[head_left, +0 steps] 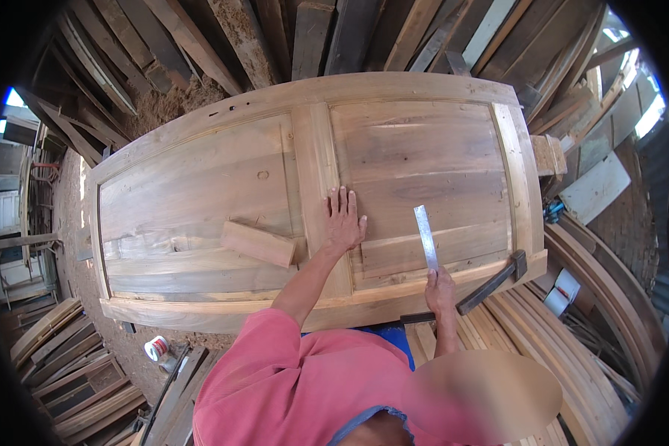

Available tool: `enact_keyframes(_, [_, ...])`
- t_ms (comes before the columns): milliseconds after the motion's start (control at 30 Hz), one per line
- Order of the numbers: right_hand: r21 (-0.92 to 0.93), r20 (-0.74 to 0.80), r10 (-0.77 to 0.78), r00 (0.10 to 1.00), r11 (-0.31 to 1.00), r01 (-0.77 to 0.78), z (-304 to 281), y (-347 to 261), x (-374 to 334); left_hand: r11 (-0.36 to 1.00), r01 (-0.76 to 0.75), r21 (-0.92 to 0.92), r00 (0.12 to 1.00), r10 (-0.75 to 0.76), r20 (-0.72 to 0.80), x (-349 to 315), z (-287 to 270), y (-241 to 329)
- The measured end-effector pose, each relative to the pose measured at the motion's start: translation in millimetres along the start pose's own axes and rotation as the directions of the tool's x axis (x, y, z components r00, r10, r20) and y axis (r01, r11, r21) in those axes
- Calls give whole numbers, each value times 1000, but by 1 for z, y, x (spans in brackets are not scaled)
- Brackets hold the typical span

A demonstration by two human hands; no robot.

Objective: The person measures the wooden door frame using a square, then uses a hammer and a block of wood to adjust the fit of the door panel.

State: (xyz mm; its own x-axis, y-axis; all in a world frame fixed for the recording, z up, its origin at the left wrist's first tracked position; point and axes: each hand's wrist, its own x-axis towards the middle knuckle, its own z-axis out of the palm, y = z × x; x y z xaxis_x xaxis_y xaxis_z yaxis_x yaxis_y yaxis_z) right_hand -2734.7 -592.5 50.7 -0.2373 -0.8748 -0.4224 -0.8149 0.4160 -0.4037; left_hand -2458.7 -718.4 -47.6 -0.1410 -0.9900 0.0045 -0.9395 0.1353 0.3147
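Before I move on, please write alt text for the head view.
The left hand rests spread on a panelled wooden door, while the right hand grips a flat metal strip. A wooden block lies on the door, left of both hands; timber boards line the far side.

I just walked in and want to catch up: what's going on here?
A person is working at a paneled wooden door lying flat. Their left hand is spread on its middle rail; their right hand grips a flat metal strip by its near end, over the right panel. A wood block lies on the left panel, touched by neither hand.
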Motion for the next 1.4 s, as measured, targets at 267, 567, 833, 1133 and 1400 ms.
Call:
enact_keyframes(267, [116, 85, -131, 988, 986, 120, 31, -120, 145, 997, 79, 16, 996, -79, 31, 24, 0, 0])
enact_keyframes(567, [207, 140, -192, 971, 965, 161, 52, -201, 256, 991, 133, -1, 984, -132, 117, 26, 2, -7])
enact_keyframes(833, [195, 207, -65, 976, 981, 24, 56, -222, 284, 983, 179, -36, 964, -168, 205, 30, -1, -7])
enact_keyframes(1133, [172, 143, -88, 986, 983, 63, 61, -231, 280, 980, 199, -29, 960, -189, 209, 31, -1, -7])
enact_keyframes(1400, [231, 178, -56, 982, 973, 14, 73, -222, 285, 979, 205, -17, 950, -195, 244, 31, 0, -7])
